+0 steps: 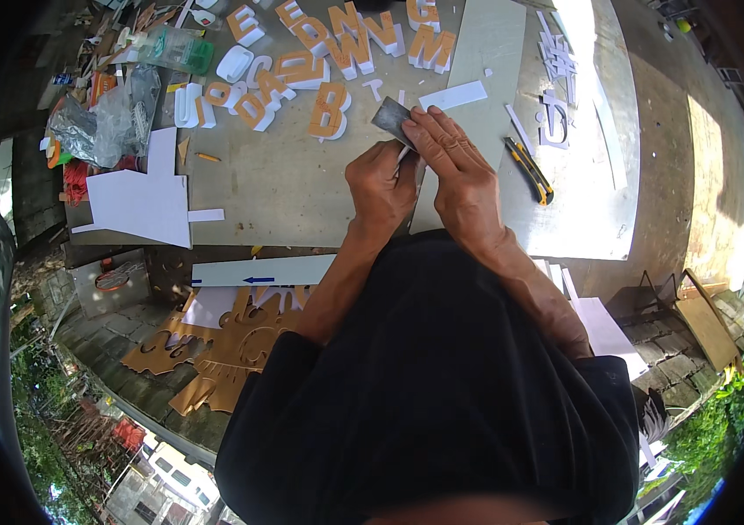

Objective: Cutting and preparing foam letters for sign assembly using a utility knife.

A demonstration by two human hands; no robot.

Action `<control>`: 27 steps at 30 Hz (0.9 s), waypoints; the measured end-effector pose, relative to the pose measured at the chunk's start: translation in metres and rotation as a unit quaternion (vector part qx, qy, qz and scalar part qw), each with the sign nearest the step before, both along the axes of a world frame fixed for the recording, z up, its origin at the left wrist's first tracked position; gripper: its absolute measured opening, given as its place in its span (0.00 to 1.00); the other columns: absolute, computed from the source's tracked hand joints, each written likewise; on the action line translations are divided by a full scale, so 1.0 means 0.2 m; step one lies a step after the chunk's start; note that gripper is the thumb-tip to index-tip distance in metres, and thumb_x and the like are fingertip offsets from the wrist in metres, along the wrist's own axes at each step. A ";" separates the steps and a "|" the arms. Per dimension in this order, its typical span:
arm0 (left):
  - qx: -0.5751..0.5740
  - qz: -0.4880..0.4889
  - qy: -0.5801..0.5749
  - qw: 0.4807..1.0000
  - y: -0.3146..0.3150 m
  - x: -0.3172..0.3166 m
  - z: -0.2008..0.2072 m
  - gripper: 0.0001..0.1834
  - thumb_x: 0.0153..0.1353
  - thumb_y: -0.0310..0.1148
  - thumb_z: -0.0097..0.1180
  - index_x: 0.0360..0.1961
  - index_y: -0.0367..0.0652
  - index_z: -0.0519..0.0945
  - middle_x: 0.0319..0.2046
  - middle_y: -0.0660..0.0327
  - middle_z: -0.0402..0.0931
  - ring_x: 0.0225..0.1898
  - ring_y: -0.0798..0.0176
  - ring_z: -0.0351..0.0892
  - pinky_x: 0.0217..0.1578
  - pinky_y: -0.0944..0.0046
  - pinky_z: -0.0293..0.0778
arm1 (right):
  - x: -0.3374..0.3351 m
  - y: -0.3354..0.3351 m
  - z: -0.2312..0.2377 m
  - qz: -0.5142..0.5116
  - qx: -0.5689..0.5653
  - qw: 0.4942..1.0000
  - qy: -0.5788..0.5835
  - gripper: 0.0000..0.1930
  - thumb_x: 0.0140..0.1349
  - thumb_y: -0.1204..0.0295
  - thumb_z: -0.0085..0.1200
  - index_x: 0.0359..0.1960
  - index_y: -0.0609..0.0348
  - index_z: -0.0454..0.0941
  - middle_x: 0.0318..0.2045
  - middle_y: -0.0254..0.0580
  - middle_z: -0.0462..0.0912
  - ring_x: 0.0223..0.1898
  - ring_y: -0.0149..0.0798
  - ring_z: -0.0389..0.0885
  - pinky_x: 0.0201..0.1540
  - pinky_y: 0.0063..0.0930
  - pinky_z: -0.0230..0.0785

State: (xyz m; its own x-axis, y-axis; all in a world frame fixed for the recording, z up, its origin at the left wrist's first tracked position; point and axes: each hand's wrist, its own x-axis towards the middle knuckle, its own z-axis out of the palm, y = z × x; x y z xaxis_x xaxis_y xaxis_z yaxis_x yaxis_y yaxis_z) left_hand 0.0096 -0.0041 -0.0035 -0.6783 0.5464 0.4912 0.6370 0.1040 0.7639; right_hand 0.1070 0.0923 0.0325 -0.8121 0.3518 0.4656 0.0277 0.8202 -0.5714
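Note:
Above the table, my left hand [380,185] is closed, pinching a thin white piece [403,155] that is mostly hidden by the fingers. My right hand [462,171] meets it from the right. Its fingers lie together over a dark grey rectangular piece [393,117], which looks like sandpaper, at the tip of the left hand. Just beyond the right fingertips lies a white strip [453,95]. A yellow and black utility knife [529,171] rests on the table to the right of my right hand.
Block letters with brown faces and white sides [330,111] cover the table's far part. White cut-out letters [554,122] lie right. At left are a white sheet [140,201], a pencil [208,157], plastic bags [122,118] and a green-clear bottle [178,51]. Brown cut sheets [236,346] lie below the table edge.

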 end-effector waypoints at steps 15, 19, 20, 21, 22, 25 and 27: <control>0.012 -0.007 0.001 1.000 -0.02 0.03 0.00 0.11 0.53 0.15 0.61 0.38 0.33 0.84 0.25 0.52 0.82 0.24 0.54 0.81 0.25 0.59 0.75 | -0.01 0.00 -0.03 -0.020 -0.061 0.997 0.031 0.31 0.47 0.92 0.49 0.56 0.63 0.79 0.58 0.51 0.80 0.63 0.54 0.75 0.67 0.44 0.67; 0.045 0.010 0.006 0.999 0.01 0.04 -0.01 0.12 0.52 0.16 0.62 0.40 0.33 0.84 0.26 0.51 0.82 0.24 0.55 0.82 0.25 0.61 0.75 | -0.02 0.02 -0.07 -0.042 -0.072 0.997 0.010 0.31 0.47 0.93 0.49 0.57 0.62 0.79 0.58 0.51 0.80 0.63 0.53 0.75 0.67 0.44 0.68; 0.051 0.010 -0.004 0.999 0.00 0.05 0.00 0.12 0.52 0.16 0.63 0.40 0.33 0.84 0.26 0.51 0.82 0.24 0.55 0.82 0.25 0.61 0.75 | 0.00 -0.01 -0.06 -0.048 -0.066 0.997 0.012 0.32 0.47 0.93 0.48 0.57 0.62 0.78 0.58 0.51 0.80 0.63 0.52 0.75 0.67 0.44 0.68; 0.050 0.009 -0.006 0.999 -0.03 0.06 0.00 0.12 0.52 0.16 0.63 0.40 0.33 0.84 0.26 0.51 0.82 0.24 0.55 0.82 0.25 0.61 0.75 | 0.02 -0.03 -0.05 -0.049 -0.067 0.996 0.010 0.32 0.47 0.93 0.48 0.57 0.62 0.78 0.58 0.51 0.80 0.63 0.52 0.75 0.67 0.44 0.68; 0.018 0.008 -0.002 1.000 -0.06 0.06 0.00 0.11 0.53 0.18 0.64 0.40 0.33 0.85 0.26 0.51 0.82 0.24 0.56 0.82 0.25 0.62 0.75 | 0.03 -0.05 -0.04 -0.031 -0.048 0.998 0.016 0.32 0.47 0.93 0.48 0.57 0.62 0.78 0.59 0.51 0.79 0.63 0.52 0.75 0.68 0.44 0.67; 0.010 0.009 -0.047 0.999 -0.07 0.09 0.01 0.08 0.57 0.21 0.65 0.39 0.32 0.85 0.27 0.53 0.85 0.24 0.63 0.83 0.26 0.67 0.75 | 0.00 0.07 -0.12 -0.027 -0.013 0.999 0.011 0.32 0.48 0.93 0.47 0.58 0.63 0.78 0.59 0.54 0.79 0.63 0.53 0.75 0.67 0.43 0.68; 0.029 0.009 -0.094 0.995 -0.06 0.06 0.01 0.06 0.60 0.22 0.65 0.38 0.31 0.86 0.27 0.55 0.86 0.26 0.68 0.83 0.27 0.70 0.75 | 0.02 0.16 -0.22 -0.087 -0.089 0.991 -0.042 0.31 0.51 0.93 0.47 0.59 0.63 0.77 0.59 0.55 0.79 0.62 0.54 0.76 0.63 0.41 0.72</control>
